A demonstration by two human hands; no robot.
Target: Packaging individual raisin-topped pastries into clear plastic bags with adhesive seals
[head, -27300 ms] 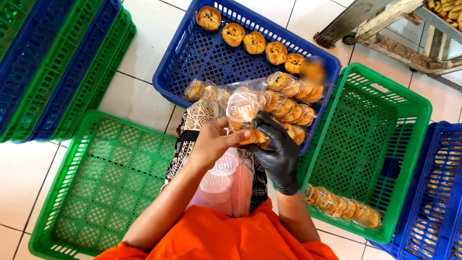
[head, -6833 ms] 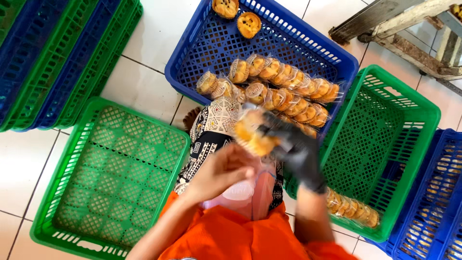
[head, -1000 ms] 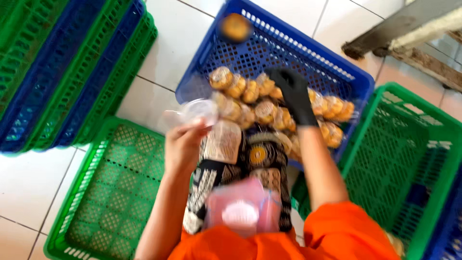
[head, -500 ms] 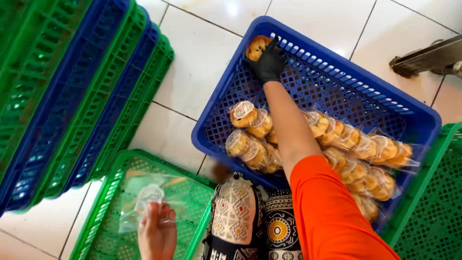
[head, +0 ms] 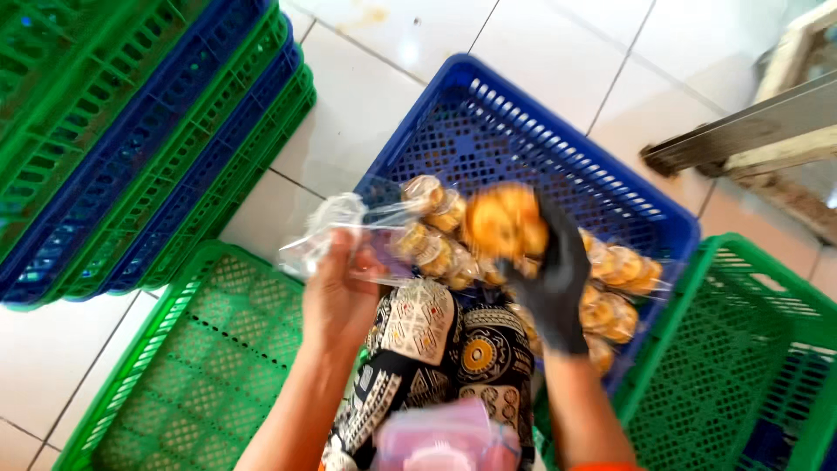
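Note:
My right hand [head: 558, 279], in a black glove, holds a round golden pastry [head: 504, 224] above the near edge of the blue crate [head: 488, 131]. My left hand [head: 336, 296], bare, grips a clear plastic bag [head: 336, 228] held up just left of the pastry. Bagged rows of the same pastries [head: 610, 279] lie in the blue crate behind and under my right hand. My patterned trousers [head: 440, 349] show below, between both arms.
A green crate [head: 200, 366] sits at my lower left and another green crate [head: 750, 349] at my right. A stack of green and blue crates [head: 131, 131] stands at the upper left on the white tiled floor. A wooden frame [head: 750, 139] is at the upper right.
My right hand has pulled back from the far end of the blue crate with a pastry in it. My left hand has lifted the clear bag up toward it.

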